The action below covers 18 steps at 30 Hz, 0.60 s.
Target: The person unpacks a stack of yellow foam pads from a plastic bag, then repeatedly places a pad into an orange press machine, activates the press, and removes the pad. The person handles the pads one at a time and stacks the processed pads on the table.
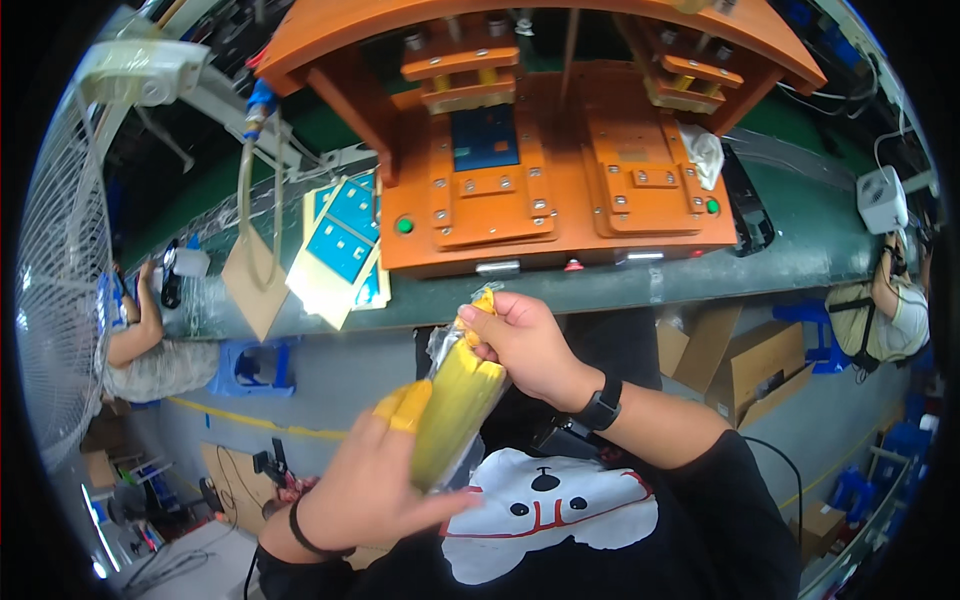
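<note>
My left hand [372,480], with yellow finger cots on two fingertips, cradles a clear plastic bag of yellow pieces [455,405] from below. My right hand [525,345], a black watch on its wrist, pinches the bag's top end. The bag hangs tilted in front of my chest, below the edge of the green workbench [800,250]. On the bench stands an orange press fixture [540,170] with two stations; a blue sheet [485,138] lies in the left station.
A stack of blue-and-cream sheets [340,250] leans left of the fixture, beside a brown card [255,280]. A white rag [703,152] lies on the fixture's right side. A fan cage [60,270] fills the left edge. Seated people work at both sides; cardboard boxes [755,365] stand below.
</note>
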Motion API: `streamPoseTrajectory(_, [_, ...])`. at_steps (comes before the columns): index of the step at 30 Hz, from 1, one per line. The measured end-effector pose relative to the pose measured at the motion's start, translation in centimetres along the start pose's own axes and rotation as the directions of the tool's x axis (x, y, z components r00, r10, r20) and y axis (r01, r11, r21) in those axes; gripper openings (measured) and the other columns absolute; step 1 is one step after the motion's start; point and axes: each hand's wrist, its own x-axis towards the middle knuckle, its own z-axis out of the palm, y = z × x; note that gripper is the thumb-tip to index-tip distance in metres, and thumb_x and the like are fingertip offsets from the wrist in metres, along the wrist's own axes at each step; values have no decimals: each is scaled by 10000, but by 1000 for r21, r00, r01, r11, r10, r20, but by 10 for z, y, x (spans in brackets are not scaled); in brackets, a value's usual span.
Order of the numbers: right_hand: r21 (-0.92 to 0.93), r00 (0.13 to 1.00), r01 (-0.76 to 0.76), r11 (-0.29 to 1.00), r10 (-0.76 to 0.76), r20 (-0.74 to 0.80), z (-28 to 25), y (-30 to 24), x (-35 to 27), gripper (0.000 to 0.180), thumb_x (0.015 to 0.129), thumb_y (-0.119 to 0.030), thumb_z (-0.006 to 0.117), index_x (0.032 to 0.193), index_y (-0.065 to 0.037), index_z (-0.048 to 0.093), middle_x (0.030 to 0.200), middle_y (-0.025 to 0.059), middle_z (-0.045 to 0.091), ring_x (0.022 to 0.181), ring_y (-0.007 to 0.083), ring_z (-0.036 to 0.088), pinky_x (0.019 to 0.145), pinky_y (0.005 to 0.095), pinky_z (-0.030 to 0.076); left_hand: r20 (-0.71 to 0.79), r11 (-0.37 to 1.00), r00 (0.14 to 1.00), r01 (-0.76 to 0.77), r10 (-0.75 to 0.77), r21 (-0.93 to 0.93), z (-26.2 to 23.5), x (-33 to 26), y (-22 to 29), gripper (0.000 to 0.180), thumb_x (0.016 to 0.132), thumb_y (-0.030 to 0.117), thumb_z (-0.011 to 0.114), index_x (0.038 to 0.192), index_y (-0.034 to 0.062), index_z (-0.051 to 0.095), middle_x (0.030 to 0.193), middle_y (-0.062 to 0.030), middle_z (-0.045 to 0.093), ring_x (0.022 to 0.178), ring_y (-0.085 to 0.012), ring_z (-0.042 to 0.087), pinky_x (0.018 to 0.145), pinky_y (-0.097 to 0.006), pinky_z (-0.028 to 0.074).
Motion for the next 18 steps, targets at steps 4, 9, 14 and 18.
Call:
streamPoseTrajectory(4, [-130,996,85,988,-82,27,23,15,13,158,1079,-179,668,1024,-34,698,906,-16,707,764,28,620,695,213,519,-39,979,987,157,-154,132,25,-22,-25,1034,741,482,945,1408,-147,465,1226,-322,632,1091,-517,658,905,-506,560])
streamPoseTrajectory(9, [-447,988,154,881,-140,64,34,44,27,210,1077,-216,672,964,-39,671,826,-44,635,750,33,545,649,254,488,123,861,876,482,-467,-164,18,-25,-40,807,784,394,913,1342,-36,521,1128,-278,687,1056,-499,688,899,-501,560])
streamPoseTrajectory(14, [-560,944,330,760,-267,195,29,26,10,444,1018,-335,716,1228,33,585,1248,251,602,1030,296,603,857,424,501,64,708,845,483,-530,-515,26,-51,-75,760,722,119,879,1376,3,510,1228,-134,661,1125,-235,665,988,-393,540])
streamPoseTrajectory(18, [-724,914,405,559,-252,317,-39,28,-26,866,995,-443,734,1586,53,340,1556,313,410,1505,437,354,1245,444,307,88,559,864,394,-495,-730,-16,-76,-58,709,899,14,754,1524,-15,419,1414,-159,594,1284,-290,600,1125,-448,468])
